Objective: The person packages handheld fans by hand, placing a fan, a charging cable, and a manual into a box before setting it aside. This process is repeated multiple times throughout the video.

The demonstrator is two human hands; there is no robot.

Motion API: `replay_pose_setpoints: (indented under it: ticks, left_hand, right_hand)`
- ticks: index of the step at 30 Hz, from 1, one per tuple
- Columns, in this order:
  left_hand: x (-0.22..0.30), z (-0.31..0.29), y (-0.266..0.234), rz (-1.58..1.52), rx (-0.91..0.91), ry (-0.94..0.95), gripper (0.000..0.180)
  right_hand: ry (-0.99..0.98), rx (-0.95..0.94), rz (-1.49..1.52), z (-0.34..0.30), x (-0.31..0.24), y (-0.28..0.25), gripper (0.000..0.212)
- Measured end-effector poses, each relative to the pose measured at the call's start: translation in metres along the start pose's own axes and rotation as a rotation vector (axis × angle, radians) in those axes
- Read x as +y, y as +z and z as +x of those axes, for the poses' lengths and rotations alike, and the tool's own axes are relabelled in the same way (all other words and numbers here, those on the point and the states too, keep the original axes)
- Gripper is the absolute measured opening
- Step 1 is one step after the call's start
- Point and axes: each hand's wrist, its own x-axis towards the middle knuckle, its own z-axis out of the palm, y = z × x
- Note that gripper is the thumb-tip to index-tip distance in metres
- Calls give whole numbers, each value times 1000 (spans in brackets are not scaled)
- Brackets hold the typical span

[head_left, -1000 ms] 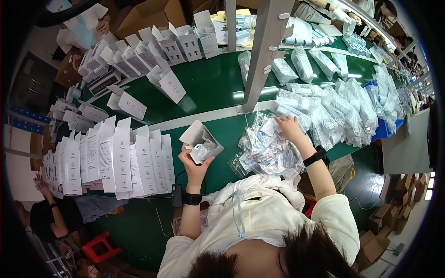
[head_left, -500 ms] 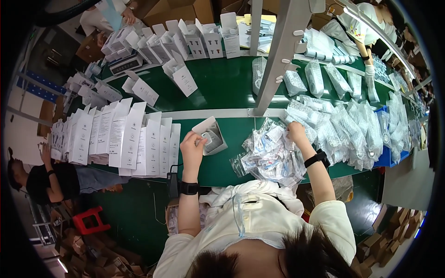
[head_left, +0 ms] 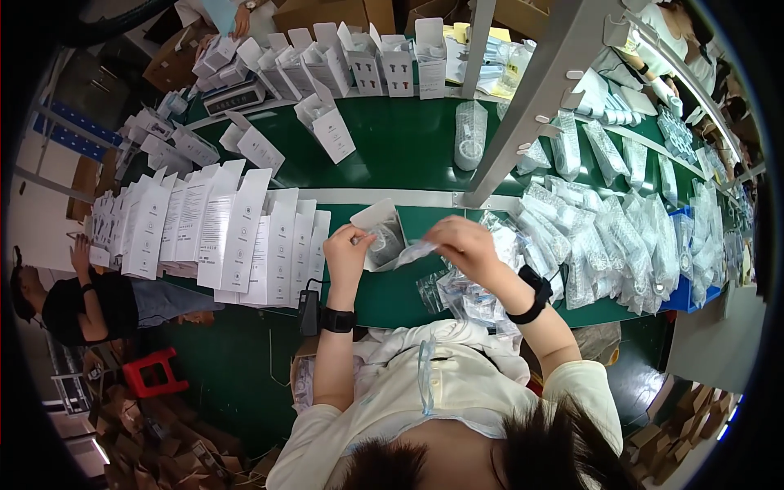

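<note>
An open white box sits on the green bench in front of me, with something in clear wrapping inside it. My left hand pinches the near left edge of this box. From the right, my right hand reaches across and grips a small clear plastic bag, whose lower end is at the box's right side. What the bag contains is too small to make out. Under and beside my right forearm lies a pile of small clear bags with white and blue contents.
Upright white boxes stand in rows at left, with more boxes across the bench. Bubble-wrapped items heap up at right beside a blue bin. A grey metal post rises mid-bench. Other people work at the far side and left.
My right hand has moved left from the pile of bags to the box, bringing a small clear plastic bag with it. My left hand stays at the box edge. The view has shifted slightly.
</note>
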Motion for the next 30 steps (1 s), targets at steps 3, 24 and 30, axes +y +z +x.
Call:
replay_pose_setpoints:
  ticks: [3,24,30]
  left_hand:
    - [-3,1,-4,-26,-25,29,16]
    - [35,23,-152,853,532,147,49]
    - [-22,21,-174,1211,89,-357,75]
  right_hand:
    - [-128,-124,-88,3,11,49,19]
    - [-97,-643,-303,4,25,59,39]
    - [78,-167,-136,-32,40,72,81]
